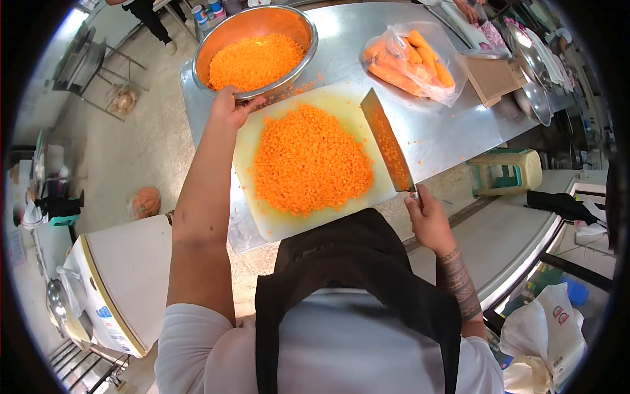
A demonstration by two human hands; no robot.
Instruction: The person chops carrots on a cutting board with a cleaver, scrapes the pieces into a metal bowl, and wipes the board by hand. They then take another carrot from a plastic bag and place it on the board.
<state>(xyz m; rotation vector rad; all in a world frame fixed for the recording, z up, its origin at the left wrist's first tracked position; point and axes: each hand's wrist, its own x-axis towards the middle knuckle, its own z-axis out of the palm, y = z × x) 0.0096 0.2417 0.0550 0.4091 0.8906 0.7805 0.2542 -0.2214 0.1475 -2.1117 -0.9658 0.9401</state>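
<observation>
A heap of finely chopped orange carrot [312,161] covers the middle of a pale cutting board [275,226]. My right hand [430,217] is closed round the handle of a cleaver [387,141], whose blade, dotted with carrot bits, stands along the board's right edge. At the board's upper left corner, my left hand [235,107] touches the near rim of a metal bowl [305,26], its thumb and fingers apart. More chopped carrot [256,62] lies inside the bowl.
Beyond the board, a clear plastic bag of whole carrots [413,62] rests on the steel table [341,46]. Flattened cardboard [492,79] and metal lids [533,102] are at the right. Another person's hands [467,10] show at the top right. A stool [505,172] stands beyond the table edge.
</observation>
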